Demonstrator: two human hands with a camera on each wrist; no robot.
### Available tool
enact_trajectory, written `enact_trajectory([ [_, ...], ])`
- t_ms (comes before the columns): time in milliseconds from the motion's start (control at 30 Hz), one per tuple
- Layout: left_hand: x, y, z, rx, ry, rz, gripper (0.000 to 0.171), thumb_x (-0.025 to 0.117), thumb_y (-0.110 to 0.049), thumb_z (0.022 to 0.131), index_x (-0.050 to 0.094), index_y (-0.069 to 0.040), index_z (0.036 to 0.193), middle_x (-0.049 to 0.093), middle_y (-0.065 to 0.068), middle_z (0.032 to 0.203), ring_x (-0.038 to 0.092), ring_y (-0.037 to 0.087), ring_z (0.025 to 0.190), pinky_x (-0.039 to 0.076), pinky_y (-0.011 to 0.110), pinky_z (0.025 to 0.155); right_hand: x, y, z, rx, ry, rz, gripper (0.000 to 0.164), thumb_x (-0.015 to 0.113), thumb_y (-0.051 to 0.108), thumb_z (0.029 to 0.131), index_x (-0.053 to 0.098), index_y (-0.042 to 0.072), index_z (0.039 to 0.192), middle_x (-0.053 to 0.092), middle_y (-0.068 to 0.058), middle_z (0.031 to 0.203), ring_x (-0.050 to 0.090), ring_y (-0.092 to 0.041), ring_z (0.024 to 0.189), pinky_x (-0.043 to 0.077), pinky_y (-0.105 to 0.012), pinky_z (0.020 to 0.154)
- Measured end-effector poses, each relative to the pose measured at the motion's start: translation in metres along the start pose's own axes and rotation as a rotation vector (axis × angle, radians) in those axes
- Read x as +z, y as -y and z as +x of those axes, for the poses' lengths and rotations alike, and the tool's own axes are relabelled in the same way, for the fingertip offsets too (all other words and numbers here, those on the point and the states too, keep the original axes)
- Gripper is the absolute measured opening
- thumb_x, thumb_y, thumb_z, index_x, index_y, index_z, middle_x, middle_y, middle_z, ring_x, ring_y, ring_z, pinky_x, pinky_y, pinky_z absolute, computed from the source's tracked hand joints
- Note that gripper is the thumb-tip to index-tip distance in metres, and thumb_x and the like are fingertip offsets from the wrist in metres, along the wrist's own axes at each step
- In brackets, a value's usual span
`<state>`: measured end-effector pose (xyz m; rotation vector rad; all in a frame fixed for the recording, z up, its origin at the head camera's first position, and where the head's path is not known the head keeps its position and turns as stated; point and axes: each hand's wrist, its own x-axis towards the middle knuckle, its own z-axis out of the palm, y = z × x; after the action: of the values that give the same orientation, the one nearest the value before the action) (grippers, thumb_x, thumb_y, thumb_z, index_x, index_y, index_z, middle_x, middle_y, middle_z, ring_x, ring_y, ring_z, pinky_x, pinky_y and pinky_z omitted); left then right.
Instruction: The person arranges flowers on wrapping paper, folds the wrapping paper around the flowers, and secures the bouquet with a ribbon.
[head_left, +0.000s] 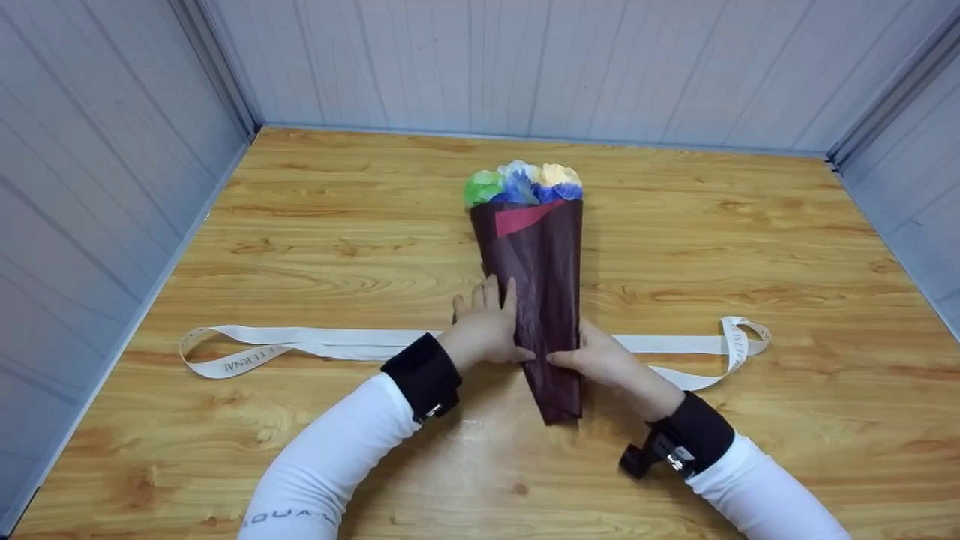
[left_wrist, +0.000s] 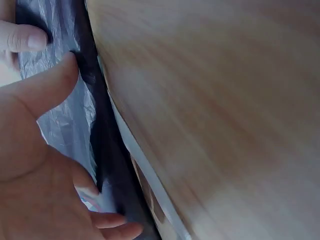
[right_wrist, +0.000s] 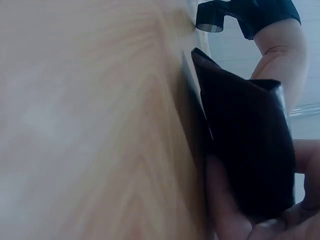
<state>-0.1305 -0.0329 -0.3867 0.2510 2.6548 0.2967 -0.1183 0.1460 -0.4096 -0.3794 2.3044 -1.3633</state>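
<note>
On the table, bouquet lies across white ribbon; right hand pinches its lower wrap, likely keeping it snug; left hand touches the side, fingers apart, presumably steadying

The wrapped bouquet I held.
Its dark maroon wrapper, with a red patch near the top, narrowed toward me; green, white, blue and cream blooms pointed away. It lay over the white ribbon on the counter.
</note>
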Motion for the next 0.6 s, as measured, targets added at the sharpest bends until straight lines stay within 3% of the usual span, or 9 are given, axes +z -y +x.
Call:
enact_trajectory([
  [100, 0.001, -0.002, 0.001, 0.027, 0.028, 0.041, 0.109, 0.064, -0.058, 0.081, 0.000, -0.005, 0.152, -0.006, 0.020, 0.158, 0.003, 0.037, 0.145, 0.007, 0.058, 0.114, -0.005, 0.002, -0.003, -0.047, -0.057, -0.254, 0.066, 0.068, 0.032, 0.085, 0.043, -0.005, 0.133, 0.060, -0.027, 0.120, 0.060, -0.034, 0.107, 0.048, -0.043, 0.092],
  [200, 0.001, -0.002, 0.002, 0.040, 0.052, 0.034, 0.108, 0.064, -0.058, 0.081, 0.001, -0.005, 0.152, -0.006, 0.018, 0.158, 0.001, 0.036, 0.146, 0.006, 0.055, 0.115, -0.011, 0.006, -0.006, -0.023, -0.146, -0.523, 0.051, 0.061, 0.050, 0.086, 0.063, 0.001, 0.101, 0.068, -0.017, 0.088, 0.066, -0.030, 0.080, 0.051, -0.042, 0.071],
  [300, 0.001, -0.002, 0.003, 0.035, 0.065, 0.016, 0.108, 0.065, -0.057, 0.081, 0.001, -0.007, 0.152, -0.007, 0.017, 0.159, -0.001, 0.035, 0.146, 0.005, 0.053, 0.116, -0.014, 0.010, -0.009, -0.024, -0.264, -0.702, 0.046, 0.059, 0.049, 0.088, 0.061, 0.003, 0.082, 0.060, -0.010, 0.070, 0.060, -0.026, 0.064, 0.047, -0.040, 0.057],
  [333, 0.001, -0.003, 0.003, 0.034, 0.067, 0.013, 0.108, 0.065, -0.057, 0.081, 0.002, -0.008, 0.153, -0.007, 0.017, 0.159, -0.001, 0.034, 0.146, 0.005, 0.053, 0.116, -0.014, 0.012, -0.010, -0.047, -0.302, -0.740, 0.044, 0.060, 0.045, 0.089, 0.060, 0.001, 0.082, 0.058, -0.012, 0.072, 0.058, -0.027, 0.064, 0.047, -0.040, 0.057],
  [433, 0.001, -0.003, 0.004, 0.041, 0.068, 0.001, 0.108, 0.066, -0.056, 0.080, 0.002, -0.007, 0.153, -0.007, 0.017, 0.158, -0.001, 0.035, 0.146, 0.005, 0.052, 0.116, -0.011, 0.013, -0.012, -0.171, -0.359, -0.786, 0.039, 0.066, 0.029, 0.087, 0.058, -0.004, 0.104, 0.058, -0.020, 0.093, 0.059, -0.034, 0.083, 0.049, -0.045, 0.072],
  [600, 0.002, -0.005, 0.006, 0.052, 0.067, -0.010, 0.108, 0.067, -0.055, 0.080, 0.003, -0.006, 0.152, -0.006, 0.019, 0.158, -0.001, 0.036, 0.146, 0.006, 0.051, 0.117, -0.008, 0.013, -0.009, -0.306, -0.295, -0.786, 0.050, 0.069, 0.021, 0.084, 0.052, -0.006, 0.123, 0.048, -0.029, 0.125, 0.049, -0.043, 0.114, 0.041, -0.053, 0.096],
])
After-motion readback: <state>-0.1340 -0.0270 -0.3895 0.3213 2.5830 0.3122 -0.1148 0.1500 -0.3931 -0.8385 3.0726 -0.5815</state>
